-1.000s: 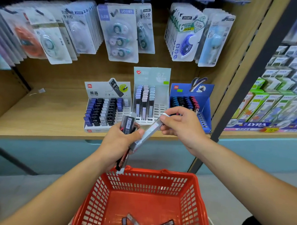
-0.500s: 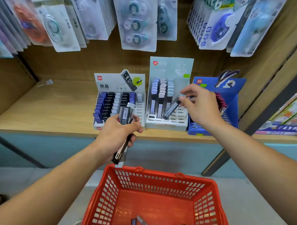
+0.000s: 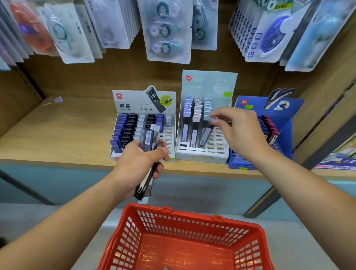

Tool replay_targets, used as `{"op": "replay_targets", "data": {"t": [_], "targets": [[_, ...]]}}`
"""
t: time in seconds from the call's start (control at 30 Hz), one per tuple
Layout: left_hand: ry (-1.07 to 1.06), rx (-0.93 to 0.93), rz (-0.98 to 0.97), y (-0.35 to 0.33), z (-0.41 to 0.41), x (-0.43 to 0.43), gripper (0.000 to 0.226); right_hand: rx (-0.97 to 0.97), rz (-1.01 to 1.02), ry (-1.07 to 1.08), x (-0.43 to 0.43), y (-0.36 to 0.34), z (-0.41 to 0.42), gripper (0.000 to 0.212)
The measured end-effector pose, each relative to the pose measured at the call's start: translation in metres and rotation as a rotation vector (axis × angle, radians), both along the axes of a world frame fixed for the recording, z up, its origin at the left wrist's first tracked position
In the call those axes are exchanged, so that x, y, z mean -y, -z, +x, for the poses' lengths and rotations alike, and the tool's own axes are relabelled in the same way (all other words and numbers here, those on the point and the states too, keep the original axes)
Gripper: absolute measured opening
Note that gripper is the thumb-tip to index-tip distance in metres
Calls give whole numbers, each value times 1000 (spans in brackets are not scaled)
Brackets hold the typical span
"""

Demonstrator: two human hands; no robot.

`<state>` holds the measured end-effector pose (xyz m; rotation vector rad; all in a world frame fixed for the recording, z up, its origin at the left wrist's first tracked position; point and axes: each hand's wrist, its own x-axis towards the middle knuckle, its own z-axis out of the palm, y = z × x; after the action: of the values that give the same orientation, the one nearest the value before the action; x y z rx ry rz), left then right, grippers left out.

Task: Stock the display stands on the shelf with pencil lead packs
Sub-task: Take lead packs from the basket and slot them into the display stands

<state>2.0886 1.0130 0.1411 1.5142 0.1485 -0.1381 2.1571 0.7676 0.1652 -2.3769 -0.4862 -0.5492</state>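
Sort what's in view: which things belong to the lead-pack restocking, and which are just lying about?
Job: left hand gripping a bundle of packs; right hand pinching a single pack at the middle stand; left stand; blue stand; red basket.
Lying about: hanging correction tapes; boxes far right.

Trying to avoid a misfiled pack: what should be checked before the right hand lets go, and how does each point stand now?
1. Right hand pinches the lead pack at its top: ok.
2. Pack's lower end seated in a slot of the middle stand: cannot tell.
3. Pack upright like its neighbours: not ok, it leans.
4. Cap matches that column: cannot tell, the fingers cover it.
5. Left hand grips the spare packs: ok.
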Motion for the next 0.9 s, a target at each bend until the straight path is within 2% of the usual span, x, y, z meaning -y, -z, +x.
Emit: {"op": "replay_targets", "data": {"t": [0.17,0.5,0.63,0.77,0.83,0.9], "targets": [[12,7,1,-1,0,1,6,8,-100,-51,-9,7,5,14],[-3,22,-24,-3,1,-3,3,16,-29,43,-7,27,15,17],[-12,9,-64,-5,1,-1,2,-9,-78,17,-12,25,12,18],[-44,-7,-143,-9,1,0,7,-4,-105,102,-25,13,-18,28],[-65,-11,-189,-13,-1,3,13,-155,60,-20,-41,9,-49,18],[-83,-10,-219,-17,-4,7,17,-447,239,-153,-63,10,-80,15]]}}
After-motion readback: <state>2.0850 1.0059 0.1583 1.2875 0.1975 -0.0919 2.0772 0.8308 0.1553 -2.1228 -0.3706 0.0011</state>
